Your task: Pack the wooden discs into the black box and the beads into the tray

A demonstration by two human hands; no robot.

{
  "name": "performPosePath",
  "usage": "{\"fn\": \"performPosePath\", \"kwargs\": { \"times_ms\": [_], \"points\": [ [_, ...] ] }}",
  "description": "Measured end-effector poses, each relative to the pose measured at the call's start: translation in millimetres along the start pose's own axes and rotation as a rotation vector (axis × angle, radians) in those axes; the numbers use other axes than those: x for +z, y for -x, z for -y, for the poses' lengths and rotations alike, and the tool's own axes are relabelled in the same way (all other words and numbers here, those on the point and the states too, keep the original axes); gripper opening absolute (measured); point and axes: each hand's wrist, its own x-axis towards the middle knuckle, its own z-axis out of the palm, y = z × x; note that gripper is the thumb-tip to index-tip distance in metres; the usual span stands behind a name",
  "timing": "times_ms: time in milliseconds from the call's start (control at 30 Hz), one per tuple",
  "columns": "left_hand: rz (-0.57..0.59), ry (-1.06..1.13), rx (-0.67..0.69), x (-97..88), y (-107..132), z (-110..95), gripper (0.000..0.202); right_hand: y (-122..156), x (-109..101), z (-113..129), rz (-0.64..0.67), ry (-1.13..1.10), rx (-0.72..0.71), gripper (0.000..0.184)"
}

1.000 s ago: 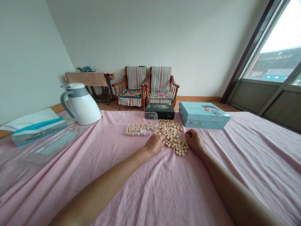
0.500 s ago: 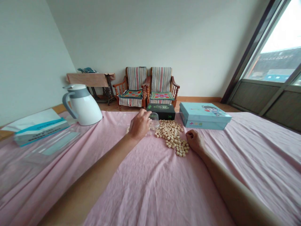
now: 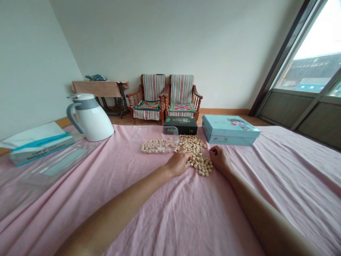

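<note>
A heap of small pale-tan rounded pieces (image 3: 195, 144) lies on the pink cloth; I cannot tell what they are made of. My left hand (image 3: 179, 163) is at the heap's left side, its fingers drawn together and touching pieces. Whatever is between those fingertips is hidden. At the right edge of the heap rests my right hand (image 3: 221, 159), fingers curled closed, the inside of the grip out of sight. Left of the heap stands a clear plastic tray (image 3: 137, 137), with several rows of the same pieces in it.
Behind the heap sit a black box (image 3: 180, 125) and a light-blue box (image 3: 230, 131). Over on the left are a white-and-grey jug (image 3: 94, 121), a white-and-blue packet (image 3: 41, 144) and a clear plastic lid or tray (image 3: 60, 163). Two wooden armchairs (image 3: 166, 96) stand beyond the table.
My left hand has moved from above the clear tray down and right to the heap, uncovering the tray's rows of pieces. My right hand has stayed at the heap's edge.
</note>
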Motion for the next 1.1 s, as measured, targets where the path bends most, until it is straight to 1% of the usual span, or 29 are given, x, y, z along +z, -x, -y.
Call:
{"fn": "performPosePath", "kwargs": {
  "times_ms": [100, 267, 333, 400, 467, 533, 600, 667, 733, 800, 867, 900, 967, 1000, 1033, 1100],
  "points": [
    [0.014, 0.002, -0.003, -4.5, 3, -1, 0.012, 1, -2, 2, -0.001, 0.001, -0.002, 0.017],
    [0.043, -0.009, -0.047, -10.7, 14, -1, 0.006, 2, -5, 7, 0.007, 0.034, 0.007, 0.018],
    [0.051, -0.003, -0.055, -12.1, 18, 1, 0.010, 2, -6, 8, 0.009, 0.036, 0.006, 0.017],
    [0.067, 0.022, -0.035, -12.5, 22, 3, 0.012, 2, -6, 9, 0.009, 0.031, 0.004, 0.017],
    [0.082, 0.055, 0.015, -11.9, 25, 3, 0.008, 2, -6, 9, 0.007, 0.024, 0.000, 0.017],
    [0.082, 0.080, 0.065, -11.2, 29, 2, 0.007, 2, -5, 9, 0.002, 0.018, 0.002, 0.017],
    [0.070, 0.088, 0.087, -13.2, 32, 0, 0.007, 3, -5, 8, 0.001, 0.017, 0.011, 0.017],
    [0.038, 0.073, 0.064, -21.0, 34, -1, 0.007, 3, -5, 8, 0.002, 0.018, 0.019, 0.017],
    [-0.040, 0.042, 0.013, -36.3, 31, 1, 0.006, 2, -4, 6, 0.004, 0.026, 0.017, 0.017],
    [-0.180, 0.007, -0.044, -57.4, 24, 8, 0.007, 2, -3, 5, 0.008, 0.031, 0.013, 0.017],
    [-0.386, -0.051, -0.113, -79.2, 15, 17, 0.009, 2, -3, 4, 0.009, 0.030, 0.009, 0.018],
    [-0.465, -0.083, -0.147, -87.9, 11, 20, 0.014, 2, -3, 4, 0.007, 0.029, 0.011, 0.018],
    [-0.550, -0.128, -0.173, -97.1, 7, 23, 0.026, 2, -3, 4, 0.000, 0.028, 0.013, 0.018],
    [-0.550, -0.141, -0.161, -96.4, 6, 21, 0.027, 2, -3, 5, -0.001, 0.026, 0.013, 0.018],
    [-0.516, -0.148, -0.132, -92.1, 6, 19, 0.024, 2, -3, 5, -0.003, 0.024, 0.011, 0.018],
    [-0.366, -0.136, -0.052, -74.2, 9, 11, 0.012, 2, -3, 5, -0.004, 0.018, 0.005, 0.016]
  ]
}}
